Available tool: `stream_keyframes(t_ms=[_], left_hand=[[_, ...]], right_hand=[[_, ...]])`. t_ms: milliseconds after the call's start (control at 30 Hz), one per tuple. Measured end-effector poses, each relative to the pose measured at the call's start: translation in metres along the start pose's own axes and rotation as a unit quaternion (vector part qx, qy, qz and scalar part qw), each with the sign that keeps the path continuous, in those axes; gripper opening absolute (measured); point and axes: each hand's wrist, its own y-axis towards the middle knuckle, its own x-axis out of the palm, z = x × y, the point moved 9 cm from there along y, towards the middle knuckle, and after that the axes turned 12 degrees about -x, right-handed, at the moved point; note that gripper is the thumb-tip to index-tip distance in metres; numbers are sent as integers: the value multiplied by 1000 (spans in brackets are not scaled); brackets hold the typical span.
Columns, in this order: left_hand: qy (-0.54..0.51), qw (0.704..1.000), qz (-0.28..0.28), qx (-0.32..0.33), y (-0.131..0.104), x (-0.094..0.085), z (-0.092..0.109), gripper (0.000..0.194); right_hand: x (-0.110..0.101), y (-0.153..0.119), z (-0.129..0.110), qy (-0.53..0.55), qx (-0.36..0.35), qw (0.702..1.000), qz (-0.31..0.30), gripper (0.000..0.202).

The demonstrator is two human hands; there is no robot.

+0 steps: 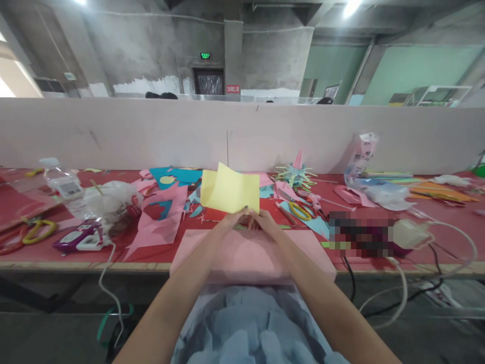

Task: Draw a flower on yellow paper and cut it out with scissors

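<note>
A folded sheet of yellow paper (237, 191) stands up in front of me, one flap leaning away from the other. Along its lower edge, near the right corner, my left hand (239, 216) and my right hand (259, 218) meet with fingers closed on it. The fingertips are partly hidden by the hands themselves. Under my forearms lies a large pink sheet (250, 253) over the table's front edge. Just beyond the yellow paper are pink and blue scraps.
Cut pink paper (166, 227), yellow-handled scissors (300, 211) and a spiky paper model (297, 172) lie around the red table (113, 174). At left stand a plastic bottle (62, 179) and another pair of scissors (38, 232). A white cable (405, 293) hangs at right; a low partition (151, 131) closes the back.
</note>
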Motion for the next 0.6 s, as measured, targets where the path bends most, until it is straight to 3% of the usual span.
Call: stream_keyframes(t_ms=[133, 267, 467, 600], left_hand=[[9, 999, 36, -5, 5, -8, -5, 40], [-67, 992, 99, 32, 5, -26, -1, 33], [-125, 980, 80, 130, -3, -29, 21, 44], [-167, 967, 129, 140, -11, -38, 26, 49]], right_hand=[[1, 2, 7, -13, -1, 1000, 5, 53], [-4, 3, 9, -21, 6, 999, 37, 51], [-8, 0, -3, -51, 5, 997, 49, 50], [-8, -1, -6, -59, 2, 996, 64, 49]])
